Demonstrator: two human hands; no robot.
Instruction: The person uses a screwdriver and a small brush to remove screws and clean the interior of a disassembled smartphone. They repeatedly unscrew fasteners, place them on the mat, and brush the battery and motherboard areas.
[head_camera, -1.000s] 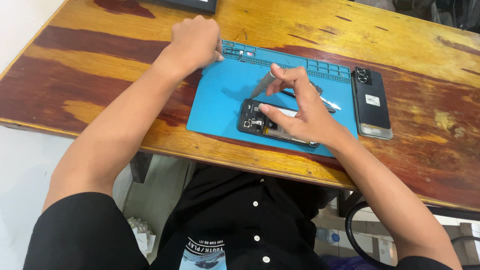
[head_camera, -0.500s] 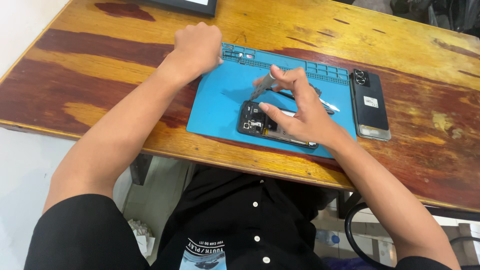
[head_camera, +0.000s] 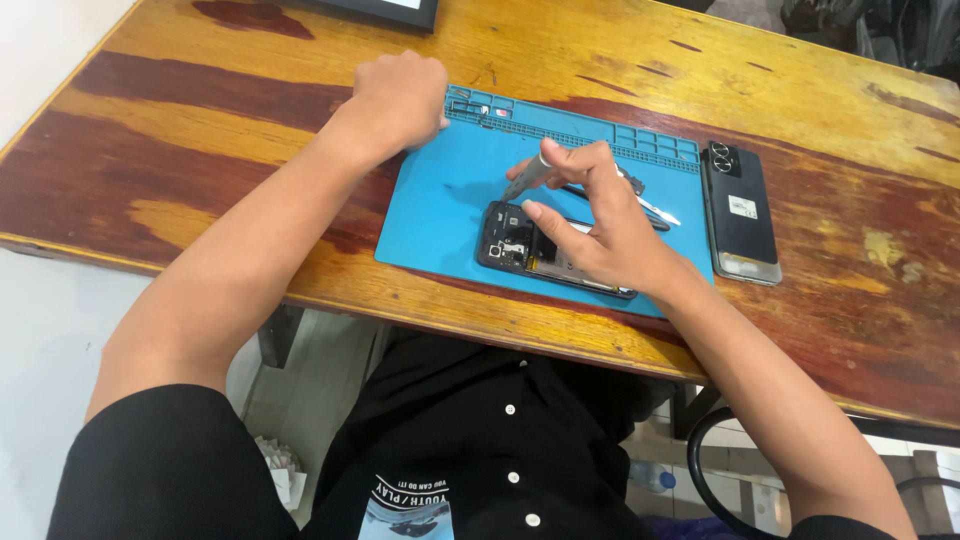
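An opened black phone (head_camera: 515, 243) lies on a blue work mat (head_camera: 450, 200), its inner parts showing. My right hand (head_camera: 595, 225) rests over the phone and holds a slim silver tool (head_camera: 525, 178), its tip pointing down toward the phone's top end. My left hand (head_camera: 400, 95) is closed in a fist at the mat's upper left corner, by the small tray compartments; whether it holds anything is hidden. A white-and-grey tool (head_camera: 655, 208) lies on the mat behind my right hand.
A black phone back cover (head_camera: 740, 210) lies on the wooden table (head_camera: 200, 130) right of the mat. A dark framed item (head_camera: 385, 10) sits at the far edge. A chair's black tubing (head_camera: 700, 470) shows below the table.
My left hand has stayed at the mat's corner. My right hand has shifted slightly over the phone, with the silver tool still in it.
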